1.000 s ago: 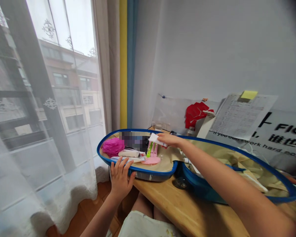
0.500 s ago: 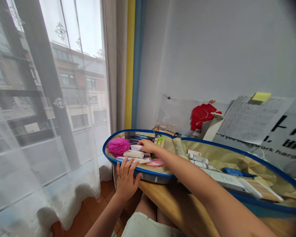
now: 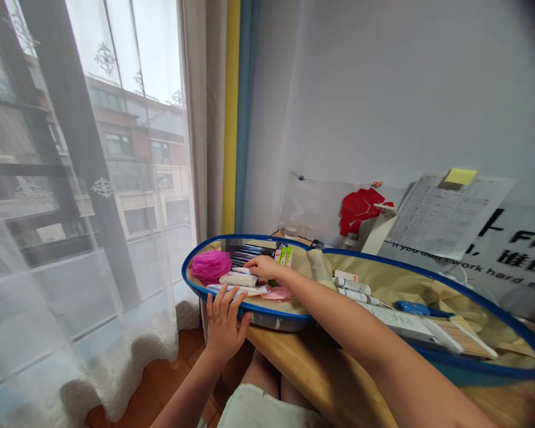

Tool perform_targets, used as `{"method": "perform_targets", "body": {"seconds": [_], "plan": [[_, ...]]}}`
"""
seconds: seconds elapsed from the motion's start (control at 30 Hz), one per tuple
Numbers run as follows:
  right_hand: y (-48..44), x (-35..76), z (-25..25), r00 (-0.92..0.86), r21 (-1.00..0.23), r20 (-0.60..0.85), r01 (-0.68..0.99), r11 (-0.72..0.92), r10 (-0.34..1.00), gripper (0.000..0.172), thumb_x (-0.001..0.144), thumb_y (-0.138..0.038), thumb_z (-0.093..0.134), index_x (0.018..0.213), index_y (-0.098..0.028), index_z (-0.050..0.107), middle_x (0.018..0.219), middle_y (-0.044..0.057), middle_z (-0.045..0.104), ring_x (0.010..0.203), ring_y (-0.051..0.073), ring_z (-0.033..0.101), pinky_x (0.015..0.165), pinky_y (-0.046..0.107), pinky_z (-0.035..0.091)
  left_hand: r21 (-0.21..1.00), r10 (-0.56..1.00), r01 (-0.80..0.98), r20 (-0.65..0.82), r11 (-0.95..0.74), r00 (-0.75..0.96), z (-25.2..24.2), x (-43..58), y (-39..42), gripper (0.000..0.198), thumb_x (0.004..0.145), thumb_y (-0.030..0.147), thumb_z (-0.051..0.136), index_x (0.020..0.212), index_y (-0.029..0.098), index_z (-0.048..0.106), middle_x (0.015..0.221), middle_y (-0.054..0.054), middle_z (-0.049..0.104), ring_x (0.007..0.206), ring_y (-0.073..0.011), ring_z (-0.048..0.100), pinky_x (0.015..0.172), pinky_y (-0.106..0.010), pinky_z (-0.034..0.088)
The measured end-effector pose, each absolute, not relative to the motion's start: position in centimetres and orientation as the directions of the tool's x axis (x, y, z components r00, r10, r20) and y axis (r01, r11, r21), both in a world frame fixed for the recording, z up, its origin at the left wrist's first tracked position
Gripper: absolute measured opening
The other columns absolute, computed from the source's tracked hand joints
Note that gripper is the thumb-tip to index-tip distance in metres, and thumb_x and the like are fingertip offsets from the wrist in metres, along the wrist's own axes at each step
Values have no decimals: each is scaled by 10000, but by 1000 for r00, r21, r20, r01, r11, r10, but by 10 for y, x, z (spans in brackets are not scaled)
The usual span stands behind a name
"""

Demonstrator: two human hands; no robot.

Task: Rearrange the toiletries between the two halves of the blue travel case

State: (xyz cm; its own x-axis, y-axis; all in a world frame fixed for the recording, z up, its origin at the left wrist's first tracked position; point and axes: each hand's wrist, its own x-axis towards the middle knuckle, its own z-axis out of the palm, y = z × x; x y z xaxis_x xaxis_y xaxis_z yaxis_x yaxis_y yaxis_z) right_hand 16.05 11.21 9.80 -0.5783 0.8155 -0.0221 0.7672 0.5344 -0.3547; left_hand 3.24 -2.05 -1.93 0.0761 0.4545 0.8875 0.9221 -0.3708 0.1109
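Note:
A blue-rimmed case (image 3: 191, 284) lies open on a wooden table (image 3: 312, 368), lined in tan fabric. My left hand (image 3: 223, 324) rests on its near rim with fingers spread. My right hand (image 3: 261, 266) reaches into the left half, fingers pressing down on a small white packet among the items. Around it lie a pink bath puff (image 3: 210, 266), a cream tube (image 3: 238, 279), dark pens (image 3: 249, 252), green and pink packets (image 3: 284, 256) and a pink flat item (image 3: 276, 293).
The right half of the case (image 3: 494, 303) holds white tubes (image 3: 352, 288), a blue tool (image 3: 417, 308) and a flat box (image 3: 405, 324). Papers (image 3: 446, 214) and a red ornament (image 3: 361, 208) lean on the wall. A sheer curtain (image 3: 93, 238) and window stand at left.
My right hand carried the white packet from the middle of the case to the left half and lowered it among the items. My left hand stayed on the rim.

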Motion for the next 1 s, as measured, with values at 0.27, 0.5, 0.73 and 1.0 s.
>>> {"method": "perform_targets", "body": {"seconds": [0.27,0.5,0.73,1.0], "plan": [[119,213,145,-516,-513,96,707,487,851,341,831,-181,497,1141,-181,639,1131,41,674,1021,130,617,917,254,452,89,443,924,892,-371,92,-19,32,-21,339,889,306,448,1180,170,559,1224,-114,575,1294,-264,368,1129,-489,116],[109,353,171,-275,-566,138,766,304,951,358,834,-308,473,1099,-118,623,951,84,693,799,133,635,755,264,495,111,454,920,888,-375,78,-22,30,-19,349,883,310,458,1193,186,556,1226,-109,576,1304,-266,367,1133,-488,101],[85,426,130,-231,-326,-3,920,218,973,240,674,-377,630,797,-172,657,748,38,668,710,167,610,704,290,469,111,446,919,892,-379,76,-20,31,-20,344,882,303,452,1195,191,541,1223,-114,573,1297,-270,375,1128,-494,111],[73,412,116,-302,-122,-100,949,290,948,159,629,-301,663,757,-214,695,794,39,673,696,159,584,650,257,426,86,423,920,901,-382,91,-18,31,-20,339,882,294,458,1193,184,535,1212,-119,573,1290,-267,378,1126,-488,120]]}}
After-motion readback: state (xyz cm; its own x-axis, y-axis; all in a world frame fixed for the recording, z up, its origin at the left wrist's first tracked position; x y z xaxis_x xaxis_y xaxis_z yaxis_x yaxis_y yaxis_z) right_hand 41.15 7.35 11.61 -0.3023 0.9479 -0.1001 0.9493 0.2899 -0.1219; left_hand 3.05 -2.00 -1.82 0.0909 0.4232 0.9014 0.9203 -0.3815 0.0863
